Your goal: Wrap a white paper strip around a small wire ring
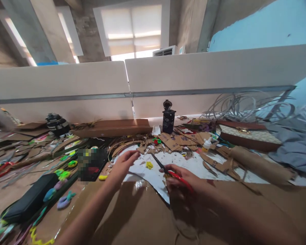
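My right hand (pixel 191 185) grips a pair of scissors (pixel 180 178) by the red handles, the dark blades pointing up and to the left. My left hand (pixel 124 165) reaches over the white surface with its fingers stretched out, and I see nothing in it. Between the hands lies a small yellow fuzzy piece (pixel 149 165). Just beyond the fingertips are cardboard scraps (pixel 142 149) and a red and green fuzzy piece (pixel 156 141). Beneath my forearms spreads a large brown cardboard sheet (pixel 124 214) with a curved cut edge.
A dark bottle (pixel 168 121) with its lid up stands at the back. On the right lie a small glue bottle (pixel 207 145), a brown roll (pixel 260 163) and a patterned bag (pixel 247 134). A black case (pixel 30 197) and colourful fuzzy pieces (pixel 64 175) are at left.
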### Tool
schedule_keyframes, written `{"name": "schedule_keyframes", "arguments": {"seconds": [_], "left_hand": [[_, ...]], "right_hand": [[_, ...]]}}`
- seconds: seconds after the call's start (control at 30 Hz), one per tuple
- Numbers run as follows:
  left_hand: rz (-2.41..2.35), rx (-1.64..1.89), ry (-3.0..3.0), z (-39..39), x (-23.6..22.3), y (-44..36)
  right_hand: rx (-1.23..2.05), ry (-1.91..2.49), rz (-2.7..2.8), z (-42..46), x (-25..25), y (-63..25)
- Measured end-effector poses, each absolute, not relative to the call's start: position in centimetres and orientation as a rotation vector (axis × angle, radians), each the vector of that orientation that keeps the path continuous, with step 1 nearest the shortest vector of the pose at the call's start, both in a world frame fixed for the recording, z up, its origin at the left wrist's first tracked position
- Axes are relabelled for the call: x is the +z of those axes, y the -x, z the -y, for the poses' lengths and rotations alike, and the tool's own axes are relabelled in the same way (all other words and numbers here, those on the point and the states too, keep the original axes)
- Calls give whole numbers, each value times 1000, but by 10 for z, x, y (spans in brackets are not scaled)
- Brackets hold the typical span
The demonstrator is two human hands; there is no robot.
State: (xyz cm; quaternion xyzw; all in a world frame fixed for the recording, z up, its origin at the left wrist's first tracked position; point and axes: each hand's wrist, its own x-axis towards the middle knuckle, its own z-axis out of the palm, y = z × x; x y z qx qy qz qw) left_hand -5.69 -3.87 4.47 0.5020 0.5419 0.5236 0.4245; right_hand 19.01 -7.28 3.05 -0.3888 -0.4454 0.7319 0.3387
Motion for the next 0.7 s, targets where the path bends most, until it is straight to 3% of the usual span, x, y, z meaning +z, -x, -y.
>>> {"name": "schedule_keyframes", "arguments": {"seconds": [0.1, 0.23, 0.43, 0.7], "left_hand": [[-1146, 1149, -1268, 24, 45, 37], [-1112, 1134, -1150, -1, 26, 21], [-1104, 1123, -1073, -4, 1, -6], [-963, 1036, -1134, 13, 14, -44]], "right_hand": [[2045, 904, 1059, 64, 32, -185], [1955, 849, 1183, 37, 19, -192], [1554, 1008, 1481, 1, -4, -208], [1201, 1082, 1702, 3, 13, -208]]}}
